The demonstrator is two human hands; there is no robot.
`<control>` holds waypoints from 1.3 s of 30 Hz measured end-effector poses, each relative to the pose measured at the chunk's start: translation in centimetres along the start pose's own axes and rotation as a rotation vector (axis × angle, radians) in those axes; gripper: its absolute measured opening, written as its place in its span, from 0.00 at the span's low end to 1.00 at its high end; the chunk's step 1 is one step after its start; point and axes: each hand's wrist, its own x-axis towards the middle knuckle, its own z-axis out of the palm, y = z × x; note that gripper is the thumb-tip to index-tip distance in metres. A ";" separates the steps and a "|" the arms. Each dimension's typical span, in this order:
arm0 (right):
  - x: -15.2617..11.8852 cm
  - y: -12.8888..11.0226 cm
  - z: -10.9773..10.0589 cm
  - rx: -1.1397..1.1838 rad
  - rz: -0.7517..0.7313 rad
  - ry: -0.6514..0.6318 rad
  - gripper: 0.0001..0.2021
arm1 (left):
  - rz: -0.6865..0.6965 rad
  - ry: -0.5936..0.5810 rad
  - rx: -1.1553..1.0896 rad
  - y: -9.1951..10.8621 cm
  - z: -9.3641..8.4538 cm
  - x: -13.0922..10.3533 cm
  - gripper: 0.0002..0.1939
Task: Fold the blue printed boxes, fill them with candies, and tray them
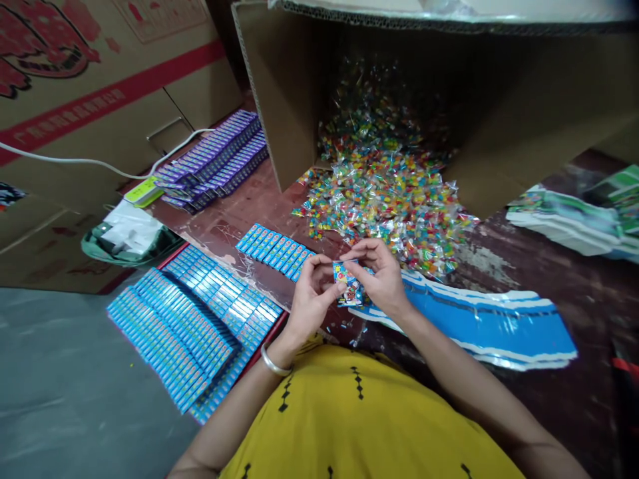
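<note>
A small blue printed candy box [351,293] is held upright in front of my body, over the near part of the table. My left hand [314,293] grips its left side, thumb on the printed front. From the right, my right hand [380,276] pinches its upper part, fingers curled over the top edge. Just left of my hands lies a row of similar blue boxes [272,247]. A fanned stack of flat blue cartons [489,326] stretches out to the right, under my right forearm. Behind my hands spreads a heap of clear packets of colourful candies [384,199].
A large open cardboard box [289,100] holds more packets. Rows of blue boxes [170,332] fill a red-edged tray at left. Purple boxes [214,159], a white cable [74,159] and a lime-green power strip [144,191] lie behind. Printed sheets [564,219] are stacked right.
</note>
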 end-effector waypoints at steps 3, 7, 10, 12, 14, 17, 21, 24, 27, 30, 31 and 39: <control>0.4 -0.2 -0.1 -0.013 0.064 -0.050 0.08 | -0.024 0.027 0.032 0.0 0.0 -0.2 0.24; 1.3 -0.4 -0.8 -0.042 0.179 -0.133 0.11 | -0.009 0.079 0.196 0.0 0.0 -0.6 0.23; 2.0 -0.6 -1.4 -0.092 0.255 -0.157 0.14 | -0.001 0.081 0.279 0.0 -0.2 -0.8 0.23; 2.3 -0.6 -1.6 -0.089 0.309 -0.169 0.15 | -0.002 0.058 0.294 -0.1 -0.2 -0.9 0.23; 2.5 -0.4 -1.7 -0.054 0.348 -0.181 0.16 | 0.007 0.042 0.298 0.0 -0.3 -1.1 0.24; 2.4 -0.2 -1.6 -0.080 0.315 -0.189 0.14 | 0.002 0.018 0.308 0.2 -0.3 -1.2 0.27; 1.6 -0.5 -1.7 -0.174 0.164 -0.201 0.13 | -0.025 -0.007 0.256 0.4 -0.5 -1.0 0.26; 0.8 -1.3 -2.3 -0.278 0.118 -0.373 0.15 | -0.030 -0.007 0.166 0.3 -1.0 -0.6 0.22; 0.0 -1.6 -2.9 -0.512 -0.023 -0.551 0.40 | -0.065 0.011 0.110 -0.1 -1.4 -0.1 0.23; -0.9 -0.9 -2.7 -0.678 -0.163 -0.534 0.43 | -0.091 0.040 0.092 -0.4 -1.5 0.1 0.26; -1.1 -0.6 -2.4 -0.706 -0.187 -0.504 0.41 | -0.100 0.048 0.102 -0.4 -1.6 0.1 0.27; -0.3 1.0 -4.0 -0.813 -0.144 -0.394 0.47 | 0.164 0.233 0.966 -0.2 -3.4 0.3 0.09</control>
